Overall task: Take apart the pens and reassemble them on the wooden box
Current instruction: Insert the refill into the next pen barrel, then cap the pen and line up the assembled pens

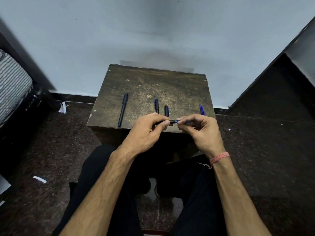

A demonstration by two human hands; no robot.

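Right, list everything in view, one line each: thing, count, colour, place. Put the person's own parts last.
Wooden box: one, dark brown, centre, against the wall.
Whole pen: one, black, lying on the box's left part.
Pen caps: two, black with blue, mid box, just beyond the hands.
Refills: apparently two, blue, box's right edge.
Pen barrel: one, black with blue ring, held between both hands.
Paper scraps: several, white, on the dark floor.
Striped cushion: one, grey-white, far left.
Thread band: one, pink, right wrist.
Left hand: pinches the barrel.
Right hand: pinches the barrel's other end.
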